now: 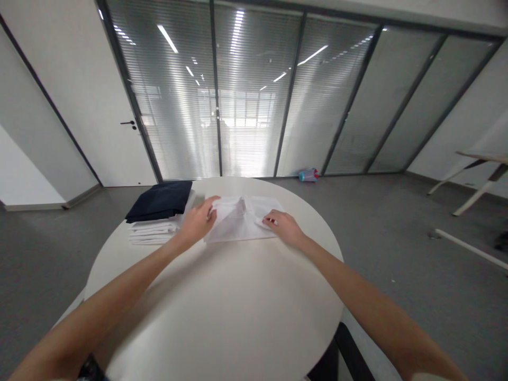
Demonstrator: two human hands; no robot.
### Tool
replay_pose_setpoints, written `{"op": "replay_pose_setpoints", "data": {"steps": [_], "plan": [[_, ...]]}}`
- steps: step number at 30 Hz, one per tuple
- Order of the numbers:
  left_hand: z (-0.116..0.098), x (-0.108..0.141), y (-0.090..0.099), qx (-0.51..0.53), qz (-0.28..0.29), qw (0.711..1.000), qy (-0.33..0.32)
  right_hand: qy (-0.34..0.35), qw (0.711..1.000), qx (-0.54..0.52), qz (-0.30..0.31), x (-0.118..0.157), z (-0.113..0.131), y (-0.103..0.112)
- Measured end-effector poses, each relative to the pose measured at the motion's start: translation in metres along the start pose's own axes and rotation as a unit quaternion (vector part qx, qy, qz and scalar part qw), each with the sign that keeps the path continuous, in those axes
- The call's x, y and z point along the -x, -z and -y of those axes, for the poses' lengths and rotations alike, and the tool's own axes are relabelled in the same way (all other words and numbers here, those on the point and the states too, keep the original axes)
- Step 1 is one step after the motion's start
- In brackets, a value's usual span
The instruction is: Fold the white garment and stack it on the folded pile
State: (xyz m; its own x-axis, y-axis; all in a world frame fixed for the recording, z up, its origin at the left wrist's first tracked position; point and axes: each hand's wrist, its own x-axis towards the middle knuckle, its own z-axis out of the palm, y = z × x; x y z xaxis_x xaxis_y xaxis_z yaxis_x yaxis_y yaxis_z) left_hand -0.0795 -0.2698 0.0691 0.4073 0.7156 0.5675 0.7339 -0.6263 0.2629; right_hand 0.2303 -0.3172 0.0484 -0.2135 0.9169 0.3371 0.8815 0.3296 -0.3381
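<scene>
A white collared shirt (238, 225), folded into a flat bundle, lies toward the far side of the round table. Its collar stands up a little near the middle. My left hand (200, 218) is closed on the shirt's left side, fingers curled over the fabric. On the opposite side my right hand (283, 226) pinches a bit of the white cloth between thumb and fingers. Just left of my left hand is a stack of folded white garments (153, 233), with a dark navy folded garment (161, 201) on top.
The white round table (238, 307) fills the middle. A black chair part (351, 349) shows at its lower right edge. Beyond stand glass partitions with blinds (254, 106) and a white door (107, 132). A blue and red packet (308, 175) lies on the floor. Another table (484, 156) is at right.
</scene>
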Motion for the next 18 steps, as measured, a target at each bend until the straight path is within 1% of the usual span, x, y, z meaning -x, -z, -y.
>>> {"op": "replay_pose_setpoints", "data": {"steps": [2,4,5,6,8,9,10,12,13,14,15,16,17,18], "plan": [[0.021,0.006,0.027,-0.045,-0.080,0.994,0.055,-0.052,0.990,-0.056,-0.115,-0.002,-0.017,0.012],[0.045,0.022,0.048,-0.098,-0.123,0.984,0.081,-0.117,0.961,-0.112,-0.224,0.001,-0.042,0.025],[0.057,0.033,0.055,-0.119,-0.127,0.981,0.082,-0.155,0.942,-0.136,-0.264,0.006,-0.058,0.030],[0.067,0.046,0.059,-0.136,-0.122,0.980,0.076,-0.190,0.925,-0.157,-0.290,0.013,-0.075,0.034],[0.084,0.071,0.061,-0.160,-0.102,0.980,0.052,-0.273,0.888,-0.192,-0.317,0.035,-0.110,0.038],[0.088,0.082,0.059,-0.170,-0.099,0.980,0.040,-0.317,0.874,-0.192,-0.313,0.048,-0.126,0.039],[0.090,0.090,0.058,-0.177,-0.104,0.978,0.031,-0.357,0.865,-0.170,-0.309,0.061,-0.140,0.038],[0.085,0.096,0.055,-0.183,-0.129,0.974,0.016,-0.417,0.833,-0.099,-0.350,0.083,-0.157,0.038],[0.079,0.093,0.054,-0.180,-0.139,0.974,0.008,-0.421,0.821,-0.063,-0.380,0.088,-0.159,0.038],[0.071,0.088,0.052,-0.173,-0.137,0.975,-0.004,-0.408,0.815,-0.034,-0.411,0.090,-0.156,0.039],[0.061,0.080,0.051,-0.158,-0.120,0.980,-0.022,-0.377,0.821,-0.019,-0.428,0.087,-0.149,0.040],[0.049,0.071,0.047,-0.138,-0.087,0.986,-0.046,-0.335,0.841,-0.017,-0.423,0.079,-0.138,0.040],[0.037,0.062,0.043,-0.114,-0.039,0.990,-0.073,-0.287,0.870,-0.020,-0.400,0.068,-0.124,0.040],[0.024,0.052,0.036,-0.090,0.018,0.991,-0.099,-0.240,0.907,-0.039,-0.345,0.055,-0.107,0.038]]}}
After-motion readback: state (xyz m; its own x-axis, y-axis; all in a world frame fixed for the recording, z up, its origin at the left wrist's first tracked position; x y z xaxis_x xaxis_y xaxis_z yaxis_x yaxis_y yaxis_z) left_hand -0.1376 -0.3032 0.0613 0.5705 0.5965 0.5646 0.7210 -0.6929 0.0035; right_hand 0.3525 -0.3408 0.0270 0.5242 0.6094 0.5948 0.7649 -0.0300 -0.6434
